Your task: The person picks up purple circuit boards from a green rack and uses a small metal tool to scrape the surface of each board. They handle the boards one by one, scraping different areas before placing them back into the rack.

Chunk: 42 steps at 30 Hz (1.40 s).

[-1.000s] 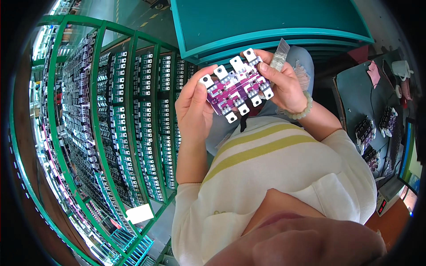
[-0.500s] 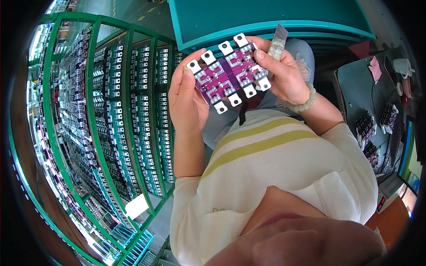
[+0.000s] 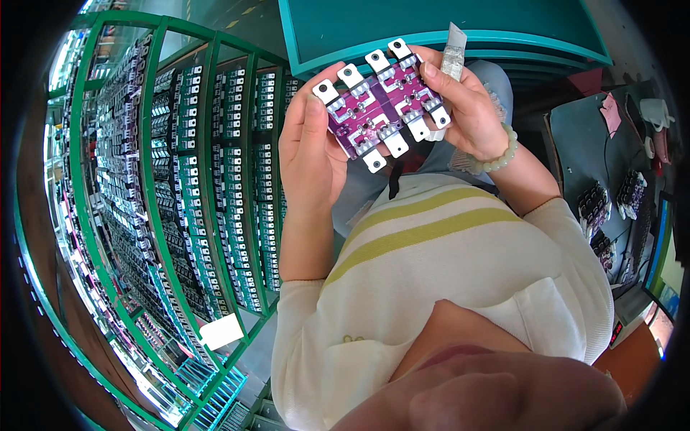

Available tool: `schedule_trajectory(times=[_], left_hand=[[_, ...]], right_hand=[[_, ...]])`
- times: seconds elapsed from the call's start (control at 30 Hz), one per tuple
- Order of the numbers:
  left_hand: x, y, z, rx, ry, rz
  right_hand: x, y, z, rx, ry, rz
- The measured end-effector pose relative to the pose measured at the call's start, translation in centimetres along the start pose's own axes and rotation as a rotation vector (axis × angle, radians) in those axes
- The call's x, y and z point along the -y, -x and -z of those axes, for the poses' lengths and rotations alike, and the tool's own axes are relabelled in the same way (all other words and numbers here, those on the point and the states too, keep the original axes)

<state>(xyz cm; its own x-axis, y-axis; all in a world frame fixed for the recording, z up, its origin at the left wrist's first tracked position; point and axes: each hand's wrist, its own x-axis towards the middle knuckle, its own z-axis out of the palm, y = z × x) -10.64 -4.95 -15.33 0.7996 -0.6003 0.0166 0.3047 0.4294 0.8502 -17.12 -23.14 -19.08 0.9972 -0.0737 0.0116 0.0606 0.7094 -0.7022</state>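
A purple circuit board [image 3: 366,108] with silvery metal parts and white tabs along both long edges is held up in front of me. Each tab bears a small dark round spot. My left hand [image 3: 310,144] grips the board's left end, thumb on its top face. At the right end my right hand [image 3: 471,108] pinches the board between thumb and fingers. That same hand also keeps a blade [image 3: 454,57] with a wrapped grey grip, its flat tip pointing away from me. The fingers beneath the board are mostly hidden.
On the left stands a green rack [image 3: 151,179] filled with rows of similar boards. A teal table [image 3: 445,21] lies ahead. To the right, a dark bench [image 3: 575,144] carries more boards [image 3: 595,205], a pink cloth [image 3: 610,115] and a monitor [image 3: 658,244].
Both hands have shifted slightly away from me and to the right, carrying the board and the blade along. The board's tilt has changed a little.
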Motion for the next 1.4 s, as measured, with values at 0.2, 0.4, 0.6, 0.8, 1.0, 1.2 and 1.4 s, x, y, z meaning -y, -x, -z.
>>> schedule_trajectory(times=[0.2,0.4,0.6,0.8,1.0,1.2,1.4], left_hand=[[0.2,-0.2,-0.2,-0.012,-0.035,0.007],[0.4,-0.3,-0.2,0.012,-0.025,-0.007],[1.0,0.1,0.3,0.032,0.019,-0.080],[1.6,0.5,0.2,-0.118,-0.156,-0.248],[2.4,0.7,-0.4,-0.246,-0.115,-0.399],[3.7,1.7,-0.3,-0.227,-0.234,-0.341],[4.5,2.0,-0.5,-0.261,-0.282,-0.339]], right_hand=[[0.2,-0.1,0.2,-0.007,-0.020,0.011],[0.2,-0.2,0.2,-0.044,-0.038,0.010],[0.1,-0.4,0.1,-0.022,-0.008,0.031],[1.3,-0.3,-1.0,0.056,0.010,0.012],[0.1,-0.3,-0.5,0.070,0.049,0.032],[0.2,-0.7,-0.8,0.008,0.124,0.091],[0.5,-0.6,-1.1,0.003,0.155,0.084]])
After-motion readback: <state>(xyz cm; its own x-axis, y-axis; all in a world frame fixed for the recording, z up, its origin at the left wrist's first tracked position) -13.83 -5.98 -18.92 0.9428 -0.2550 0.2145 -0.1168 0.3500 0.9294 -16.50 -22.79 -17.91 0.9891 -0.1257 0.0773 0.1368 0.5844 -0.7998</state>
